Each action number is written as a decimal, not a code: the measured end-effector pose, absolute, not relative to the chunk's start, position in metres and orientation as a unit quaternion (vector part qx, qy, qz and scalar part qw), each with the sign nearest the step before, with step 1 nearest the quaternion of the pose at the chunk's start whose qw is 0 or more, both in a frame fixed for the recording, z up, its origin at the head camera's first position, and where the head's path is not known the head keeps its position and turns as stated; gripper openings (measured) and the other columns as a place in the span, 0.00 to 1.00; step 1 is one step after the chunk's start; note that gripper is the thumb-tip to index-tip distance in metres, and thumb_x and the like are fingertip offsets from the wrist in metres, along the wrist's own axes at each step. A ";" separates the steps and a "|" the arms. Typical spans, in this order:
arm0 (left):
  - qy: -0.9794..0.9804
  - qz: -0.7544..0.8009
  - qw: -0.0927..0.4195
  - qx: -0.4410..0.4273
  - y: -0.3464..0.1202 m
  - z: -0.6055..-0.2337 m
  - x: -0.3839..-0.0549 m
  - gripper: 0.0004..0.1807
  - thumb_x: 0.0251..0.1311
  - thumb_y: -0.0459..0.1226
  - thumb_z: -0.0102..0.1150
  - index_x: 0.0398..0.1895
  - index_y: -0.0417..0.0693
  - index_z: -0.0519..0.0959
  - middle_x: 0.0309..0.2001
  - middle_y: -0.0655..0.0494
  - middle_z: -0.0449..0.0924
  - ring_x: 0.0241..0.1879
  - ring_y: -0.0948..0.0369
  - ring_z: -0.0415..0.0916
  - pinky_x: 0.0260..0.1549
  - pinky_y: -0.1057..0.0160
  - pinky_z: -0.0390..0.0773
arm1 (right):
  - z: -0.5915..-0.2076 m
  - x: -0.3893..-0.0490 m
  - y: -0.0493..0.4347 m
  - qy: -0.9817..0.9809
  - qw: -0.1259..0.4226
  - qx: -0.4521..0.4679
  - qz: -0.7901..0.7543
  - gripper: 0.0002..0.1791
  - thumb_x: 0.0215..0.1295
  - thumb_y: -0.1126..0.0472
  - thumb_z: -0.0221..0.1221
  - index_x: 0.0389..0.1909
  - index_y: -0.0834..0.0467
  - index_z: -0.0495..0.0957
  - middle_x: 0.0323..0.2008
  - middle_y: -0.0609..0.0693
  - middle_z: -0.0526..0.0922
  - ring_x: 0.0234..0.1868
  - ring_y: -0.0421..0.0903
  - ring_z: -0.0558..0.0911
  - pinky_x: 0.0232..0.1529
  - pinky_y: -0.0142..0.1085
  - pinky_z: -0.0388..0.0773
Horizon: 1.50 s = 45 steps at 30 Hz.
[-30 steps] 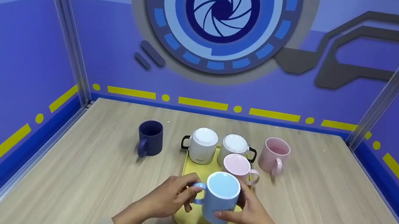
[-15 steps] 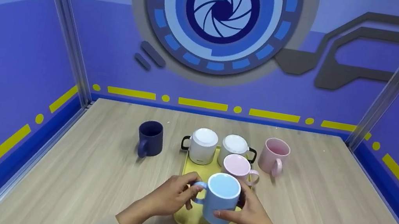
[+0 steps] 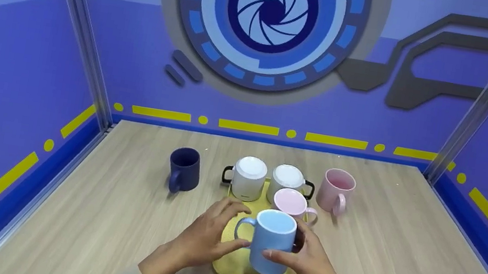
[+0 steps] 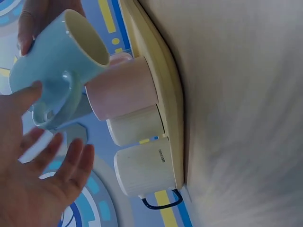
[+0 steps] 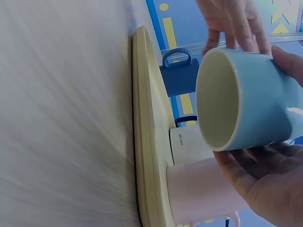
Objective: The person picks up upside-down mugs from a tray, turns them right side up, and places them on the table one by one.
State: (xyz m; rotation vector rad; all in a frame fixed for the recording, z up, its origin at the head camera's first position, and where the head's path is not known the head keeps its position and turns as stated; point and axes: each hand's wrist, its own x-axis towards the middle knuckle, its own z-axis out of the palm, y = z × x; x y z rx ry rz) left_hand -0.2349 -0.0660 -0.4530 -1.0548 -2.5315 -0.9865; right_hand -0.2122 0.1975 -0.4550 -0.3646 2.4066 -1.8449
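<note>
A light blue mug [image 3: 273, 245] is held upside down above the front of a yellow tray [image 3: 231, 269]; its mouth faces the tray in both wrist views. My right hand [image 3: 314, 263] grips the mug's body from the right, thumb across the front. My left hand [image 3: 205, 235] is spread beside the handle [image 4: 71, 101], fingers apart and relaxed, its thumb close to the mug; whether the thumb touches is unclear. On the tray stand an upside-down pink mug [image 3: 291, 202] and two upside-down white mugs [image 3: 248, 179] with black handles, just beyond the blue mug.
A navy mug [image 3: 184, 169] stands upright on the wooden table [image 3: 119, 195], left of the tray. Another pink mug [image 3: 336, 189] stands upright to the tray's right. Blue patterned walls [image 3: 248, 108] enclose the table at the back and sides.
My left fingers have let go of the blue mug's handle and spread apart. The right hand keeps its grip, and the mug has barely moved.
</note>
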 end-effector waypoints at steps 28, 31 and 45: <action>-0.820 -0.042 0.283 -0.497 -0.068 -0.458 -0.241 0.13 0.71 0.53 0.62 0.50 0.60 0.81 0.59 0.63 0.79 0.73 0.59 0.67 0.71 0.54 0.71 | -0.450 -0.214 0.199 0.760 0.072 -0.093 -0.640 0.40 0.71 0.50 0.63 0.74 0.67 0.61 0.58 0.64 0.81 0.55 0.51 0.83 0.55 0.42 0.82; -0.811 -0.039 0.296 -0.503 -0.068 -0.459 -0.241 0.13 0.72 0.54 0.59 0.49 0.60 0.82 0.58 0.63 0.80 0.73 0.58 0.68 0.70 0.55 0.72 | -0.450 -0.215 0.202 0.752 0.092 -0.099 -0.645 0.41 0.75 0.49 0.58 0.77 0.67 0.55 0.58 0.67 0.80 0.53 0.52 0.85 0.52 0.44 0.85; -0.786 -0.111 0.299 -0.530 -0.066 -0.459 -0.240 0.11 0.74 0.49 0.57 0.38 0.55 0.81 0.46 0.60 0.82 0.70 0.55 0.73 0.73 0.61 0.68 | -0.452 -0.211 0.212 0.732 0.128 -0.144 -0.653 0.37 0.84 0.49 0.44 0.85 0.41 0.38 0.75 0.73 0.53 0.53 0.53 0.82 0.48 0.45 0.84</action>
